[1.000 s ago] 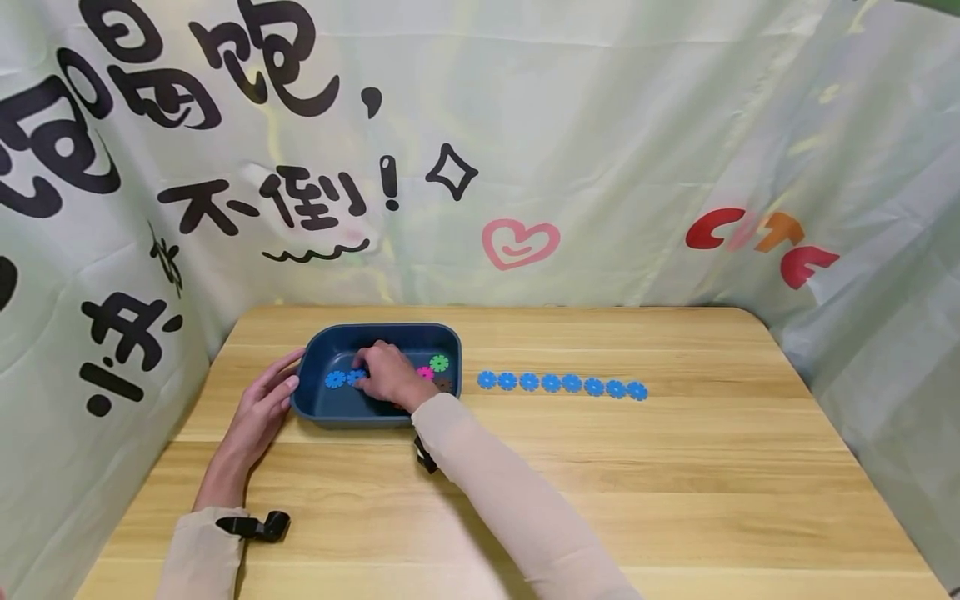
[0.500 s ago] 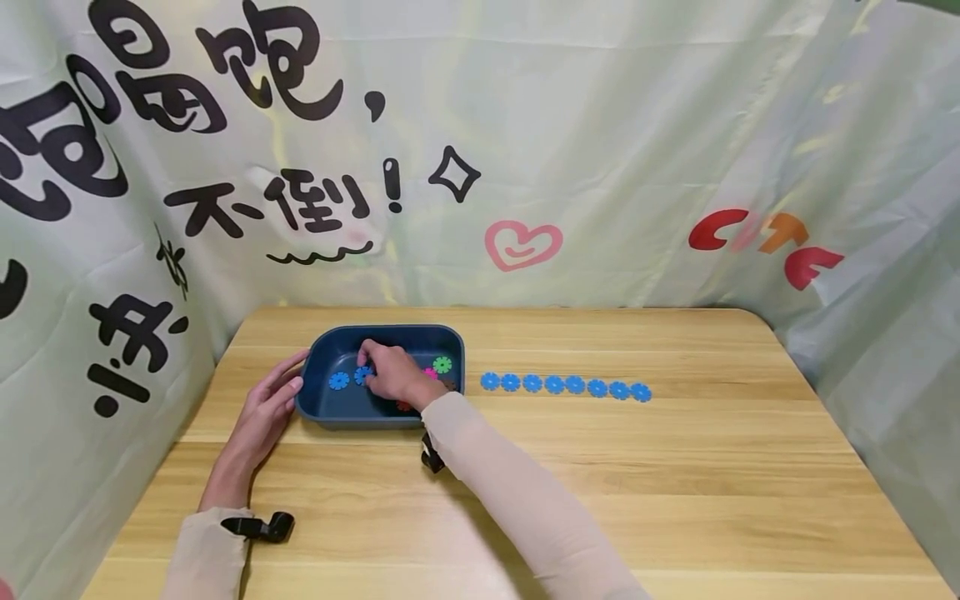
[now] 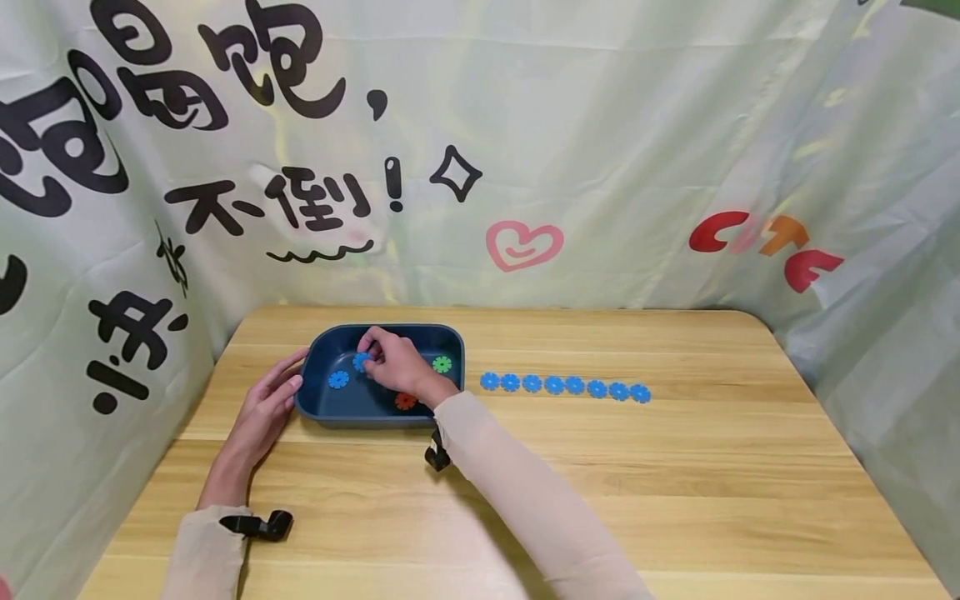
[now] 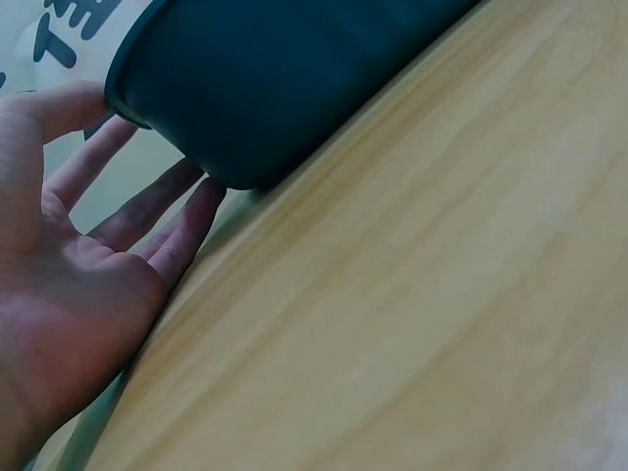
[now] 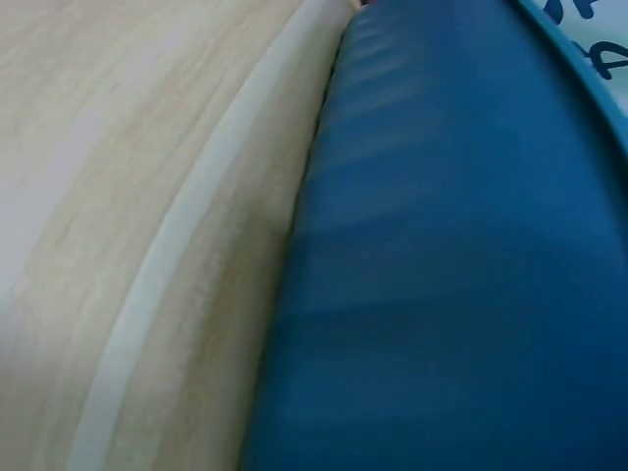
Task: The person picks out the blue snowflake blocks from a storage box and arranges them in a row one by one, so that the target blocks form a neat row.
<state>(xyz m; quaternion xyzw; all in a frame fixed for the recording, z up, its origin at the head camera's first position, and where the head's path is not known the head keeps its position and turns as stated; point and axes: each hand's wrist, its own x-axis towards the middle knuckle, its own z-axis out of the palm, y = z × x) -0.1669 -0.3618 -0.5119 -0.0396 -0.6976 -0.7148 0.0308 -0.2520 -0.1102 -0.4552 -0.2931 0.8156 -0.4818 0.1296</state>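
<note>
A dark blue rectangular tub [image 3: 322,408] stands at the left of the table. Over its inside, my right hand [image 3: 397,365] pinches a blue snowflake disc [image 3: 361,362] between thumb and fingers. Below and left of that, another blue disc [image 3: 339,379] lies on the tub's floor. A green disc [image 3: 442,364] and a red disc [image 3: 406,401] lie nearer the right end, partly by my wrist. My left hand [image 3: 262,406] rests against the tub's left end with fingers extended; in the left wrist view its fingertips touch the tub wall [image 4: 265,88]. The right wrist view has only the tub's outer side [image 5: 422,245].
Right of the tub, several blue discs [image 3: 554,384] lie in a row on the wooden table [image 3: 675,483]. A printed cloth curtain [image 3: 615,150] hangs behind the table and at both sides.
My right hand has picked up the right-hand blue disc from the tub floor and raised it slightly, drawing back to the right. The left hand stays on the tub's end.
</note>
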